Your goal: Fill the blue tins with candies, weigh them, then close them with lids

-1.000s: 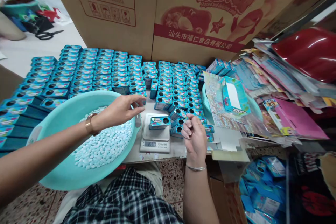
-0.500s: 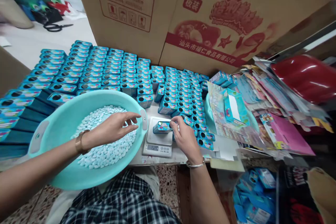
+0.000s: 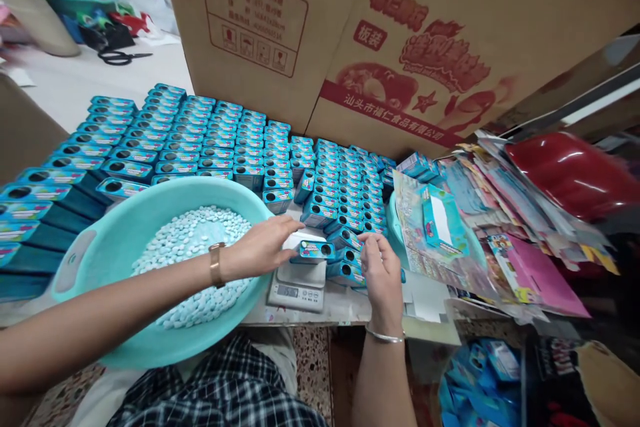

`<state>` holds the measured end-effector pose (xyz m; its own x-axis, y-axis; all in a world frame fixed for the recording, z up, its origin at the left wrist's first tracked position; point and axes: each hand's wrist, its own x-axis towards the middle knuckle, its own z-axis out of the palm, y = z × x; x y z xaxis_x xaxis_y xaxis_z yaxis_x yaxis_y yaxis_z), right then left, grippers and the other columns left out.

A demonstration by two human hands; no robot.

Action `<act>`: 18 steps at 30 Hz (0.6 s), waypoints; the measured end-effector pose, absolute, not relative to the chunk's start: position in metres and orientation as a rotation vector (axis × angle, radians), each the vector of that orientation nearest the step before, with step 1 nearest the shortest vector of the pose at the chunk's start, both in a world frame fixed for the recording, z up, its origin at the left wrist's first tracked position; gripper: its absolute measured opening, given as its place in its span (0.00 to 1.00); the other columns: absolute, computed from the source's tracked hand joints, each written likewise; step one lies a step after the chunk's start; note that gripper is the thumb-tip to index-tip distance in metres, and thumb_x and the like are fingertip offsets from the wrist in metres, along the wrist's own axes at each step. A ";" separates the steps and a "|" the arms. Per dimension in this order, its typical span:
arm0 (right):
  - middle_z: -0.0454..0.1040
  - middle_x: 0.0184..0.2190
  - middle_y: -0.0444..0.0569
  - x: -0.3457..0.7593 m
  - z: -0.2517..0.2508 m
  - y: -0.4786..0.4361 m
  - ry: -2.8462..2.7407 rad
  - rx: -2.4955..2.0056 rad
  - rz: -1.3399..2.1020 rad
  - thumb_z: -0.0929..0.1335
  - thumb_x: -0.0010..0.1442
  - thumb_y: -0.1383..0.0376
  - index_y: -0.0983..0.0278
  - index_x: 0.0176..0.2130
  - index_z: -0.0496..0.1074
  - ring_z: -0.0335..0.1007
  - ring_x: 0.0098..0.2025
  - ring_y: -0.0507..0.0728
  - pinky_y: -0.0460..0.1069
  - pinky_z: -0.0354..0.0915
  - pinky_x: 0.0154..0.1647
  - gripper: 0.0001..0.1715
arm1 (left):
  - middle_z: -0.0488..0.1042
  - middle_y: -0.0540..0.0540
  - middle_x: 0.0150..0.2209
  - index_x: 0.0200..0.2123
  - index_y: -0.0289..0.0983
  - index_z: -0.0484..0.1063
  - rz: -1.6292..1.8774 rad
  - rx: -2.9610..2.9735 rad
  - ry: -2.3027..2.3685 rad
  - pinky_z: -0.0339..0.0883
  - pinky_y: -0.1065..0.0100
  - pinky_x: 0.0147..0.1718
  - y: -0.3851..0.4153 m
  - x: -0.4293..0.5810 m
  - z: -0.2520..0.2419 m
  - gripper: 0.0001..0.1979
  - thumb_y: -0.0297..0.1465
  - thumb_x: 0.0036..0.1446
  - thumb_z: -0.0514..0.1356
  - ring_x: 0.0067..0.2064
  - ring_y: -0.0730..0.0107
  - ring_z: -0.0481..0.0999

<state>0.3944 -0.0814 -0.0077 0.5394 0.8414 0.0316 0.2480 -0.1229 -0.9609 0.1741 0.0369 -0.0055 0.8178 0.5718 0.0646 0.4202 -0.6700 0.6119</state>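
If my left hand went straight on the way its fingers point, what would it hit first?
Probably the small blue tin on the scale, right beyond the fingers of the left hand; depth is unclear, so they may already touch it.

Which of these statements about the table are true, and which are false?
1. A small blue tin stands on the scale. True.
2. The basin holds red tablets. False: they are pale blue.
3. The left hand reaches over the basin's rim, next to the tin. True.
4. The right hand holds scissors. False: the scissors lie far back on the left; this hand is at the tins beside the scale.
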 end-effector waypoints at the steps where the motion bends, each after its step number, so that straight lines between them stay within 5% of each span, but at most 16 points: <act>1: 0.68 0.25 0.43 0.389 -0.008 -0.082 -1.038 -1.703 0.621 0.61 0.66 0.52 0.61 0.44 0.73 0.61 0.25 0.52 0.46 0.57 0.25 0.19 | 0.71 0.38 0.53 0.58 0.36 0.64 0.327 2.437 0.733 0.64 0.55 0.51 0.035 0.180 -0.009 0.26 0.32 0.55 0.60 0.54 0.53 0.69; 5: 0.76 0.42 0.50 0.358 -0.009 -0.081 -1.770 -1.814 0.526 0.58 0.68 0.60 0.54 0.57 0.68 0.73 0.40 0.57 0.49 0.65 0.38 0.21 | 0.66 0.34 0.56 0.64 0.34 0.53 0.285 2.451 0.792 0.60 0.50 0.55 0.029 0.199 -0.024 0.42 0.32 0.47 0.65 0.56 0.47 0.65; 9: 0.77 0.36 0.53 0.342 -0.012 -0.079 -2.294 -2.021 0.281 0.57 0.67 0.68 0.55 0.66 0.57 0.75 0.34 0.59 0.48 0.64 0.29 0.30 | 0.69 0.34 0.52 0.67 0.29 0.42 0.271 2.374 0.822 0.49 0.47 0.63 0.024 0.207 -0.037 0.47 0.30 0.48 0.61 0.57 0.49 0.65; 18: 0.81 0.37 0.53 0.370 -0.025 -0.099 -1.981 -2.148 0.383 0.55 0.70 0.60 0.59 0.65 0.59 0.78 0.35 0.59 0.47 0.66 0.32 0.27 | 0.69 0.36 0.54 0.67 0.33 0.40 0.275 2.506 0.809 0.40 0.43 0.64 0.021 0.208 -0.041 0.44 0.30 0.51 0.59 0.58 0.50 0.65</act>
